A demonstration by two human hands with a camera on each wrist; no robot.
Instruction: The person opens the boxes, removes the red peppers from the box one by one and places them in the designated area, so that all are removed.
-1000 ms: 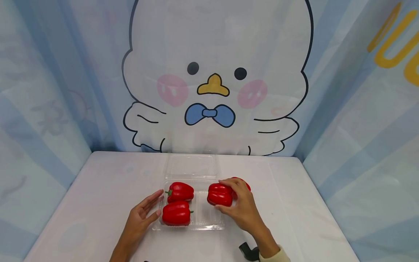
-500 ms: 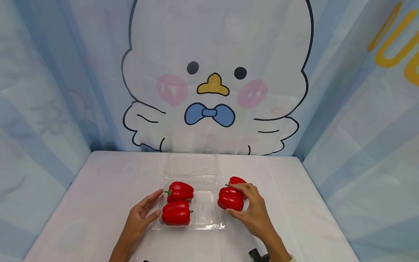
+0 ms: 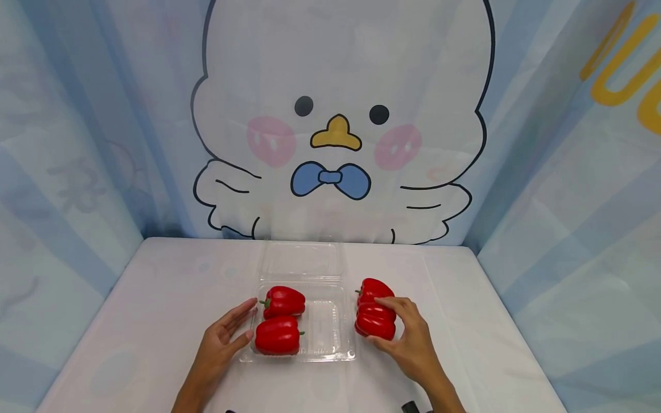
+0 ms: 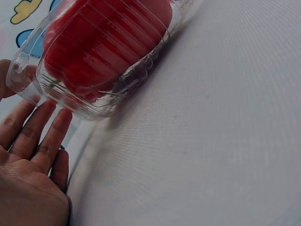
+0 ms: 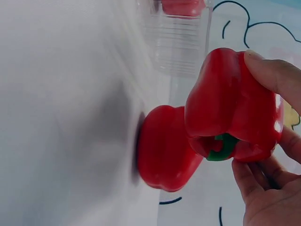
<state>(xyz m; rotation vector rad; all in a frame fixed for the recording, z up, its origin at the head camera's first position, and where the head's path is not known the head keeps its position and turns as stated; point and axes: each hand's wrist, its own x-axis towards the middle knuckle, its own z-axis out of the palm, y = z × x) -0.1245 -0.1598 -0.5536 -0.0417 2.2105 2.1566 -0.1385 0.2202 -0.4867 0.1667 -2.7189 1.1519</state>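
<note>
My right hand (image 3: 413, 344) grips a red bell pepper (image 3: 375, 322) between thumb and fingers, right of a clear plastic clamshell container (image 3: 327, 332). In the right wrist view the held pepper shows a green stem and is raised off the table. Another red bell pepper (image 3: 375, 288) lies on the table just behind it. Two more red bell peppers (image 3: 279, 336) lie one behind the other in the container's left half. My left hand (image 3: 222, 338) rests at the container's left edge; its fairly straight fingers (image 4: 54, 136) touch the plastic rim.
The container's lid (image 3: 301, 261) lies folded back toward the rear of the white table (image 3: 155, 304). A cartoon-printed curtain (image 3: 341, 69) stands behind the table, with cloth on both sides. A dark object (image 3: 410, 406) shows by the right wrist.
My right hand has carried the pepper from over the container's right side rightward and toward me, uncovering more of the pepper behind. The left hand has stayed in place.
</note>
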